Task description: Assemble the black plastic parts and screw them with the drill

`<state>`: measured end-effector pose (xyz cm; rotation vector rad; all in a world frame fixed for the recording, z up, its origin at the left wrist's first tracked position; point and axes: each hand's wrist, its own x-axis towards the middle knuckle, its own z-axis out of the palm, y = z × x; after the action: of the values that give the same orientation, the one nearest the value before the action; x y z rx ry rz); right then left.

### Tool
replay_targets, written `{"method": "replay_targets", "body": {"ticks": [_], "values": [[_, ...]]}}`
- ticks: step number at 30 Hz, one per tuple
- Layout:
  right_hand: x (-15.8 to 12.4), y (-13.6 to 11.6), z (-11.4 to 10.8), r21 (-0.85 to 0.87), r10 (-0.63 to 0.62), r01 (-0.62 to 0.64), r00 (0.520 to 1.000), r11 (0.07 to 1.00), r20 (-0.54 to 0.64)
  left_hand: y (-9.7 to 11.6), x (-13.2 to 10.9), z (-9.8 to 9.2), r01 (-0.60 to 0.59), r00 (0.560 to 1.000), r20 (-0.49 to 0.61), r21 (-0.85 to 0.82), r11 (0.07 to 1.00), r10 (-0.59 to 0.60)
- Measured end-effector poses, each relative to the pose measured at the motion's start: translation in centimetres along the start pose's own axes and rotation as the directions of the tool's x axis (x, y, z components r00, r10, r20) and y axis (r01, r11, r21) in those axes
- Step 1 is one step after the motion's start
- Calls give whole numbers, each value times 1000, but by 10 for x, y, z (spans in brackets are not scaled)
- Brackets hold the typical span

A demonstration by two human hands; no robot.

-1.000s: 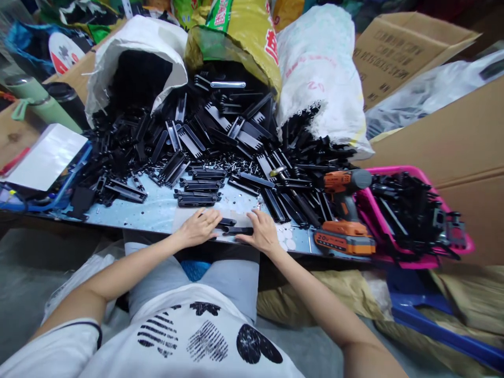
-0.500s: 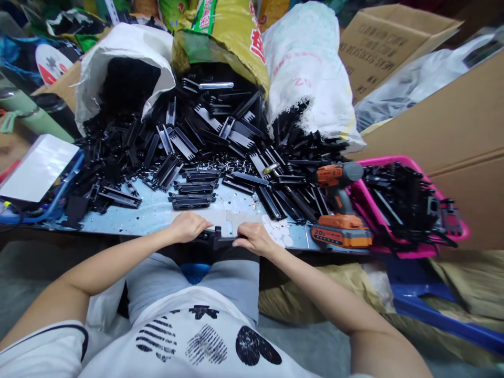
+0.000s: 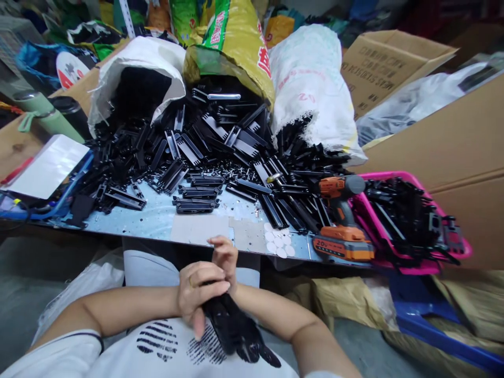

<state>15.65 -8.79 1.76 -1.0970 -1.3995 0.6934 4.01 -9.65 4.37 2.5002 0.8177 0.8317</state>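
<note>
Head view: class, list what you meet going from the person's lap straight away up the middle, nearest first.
Nearest first: black bundle in the left hand → cardboard patch → stacked black parts → heap of black parts → yellow sack.

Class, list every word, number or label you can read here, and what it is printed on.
"20V": base of the orange drill.
Red characters on the yellow sack: too skewed to read.
Print on the cardboard box: too blurred to read.
Faint red print on the white sack beside that box: unreadable.
The black part in the left hand: no text shows.
</note>
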Motion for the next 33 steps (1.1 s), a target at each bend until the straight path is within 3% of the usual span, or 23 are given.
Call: {"method": "replay_targets", "body": {"ticks": [2, 4, 6, 9, 12, 14, 17, 18, 19, 22, 23, 24, 27, 28, 33], "values": [[22, 16, 13, -101, -3, 7, 999, 995, 44, -22, -2, 7, -89, 989, -110, 65, 994, 96], [67, 34, 17, -210, -55, 108, 968, 972, 245, -53, 2, 7, -171, 957, -200, 196, 965, 210], [127, 53, 18, -326, -101, 260, 896, 909, 431, -85, 9, 5, -150, 969, -140, 330, 932, 206], [217, 79, 24, -626, 29, 366, 848, 689, 529, -118, 22, 7, -137, 991, 56, 447, 884, 125], [275, 94, 42, -711, 224, 508, 714, 487, 664, -125, 30, 14, -164, 985, 133, 501, 850, 112], [294, 97, 56, -677, 263, 564, 643, 473, 720, -122, 32, 17, -175, 984, 130, 532, 828, 124], [306, 92, 68, -633, 256, 606, 593, 482, 763, -118, 32, 20, -153, 988, 100, 560, 814, 117], [307, 89, 67, -627, 239, 612, 596, 483, 766, -117, 32, 20, -137, 990, 95, 558, 818, 101], [307, 86, 65, -637, 201, 602, 631, 481, 749, -117, 32, 20, -119, 992, 94, 551, 826, 80], [293, 83, 48, -734, 17, 476, 833, 484, 552, -117, 35, 19, -50, 995, 103, 540, 840, -7], [283, 86, 41, -746, -22, 444, 865, 496, 500, -117, 36, 19, -23, 994, 104, 544, 839, -40], [271, 91, 35, -739, -34, 440, 869, 510, 494, -117, 39, 18, 3, 992, 107, 551, 834, -73], [236, 114, 25, -669, 35, 483, 796, 564, 604, -121, 47, 16, 39, 982, 130, 566, 823, -136], [229, 121, 26, -667, 53, 472, 793, 577, 607, -125, 51, 16, 38, 980, 142, 567, 823, -142], [237, 138, 51, -767, 89, 368, 872, 526, 480, -161, 75, 7, 19, 973, 177, 576, 817, -147]]}}
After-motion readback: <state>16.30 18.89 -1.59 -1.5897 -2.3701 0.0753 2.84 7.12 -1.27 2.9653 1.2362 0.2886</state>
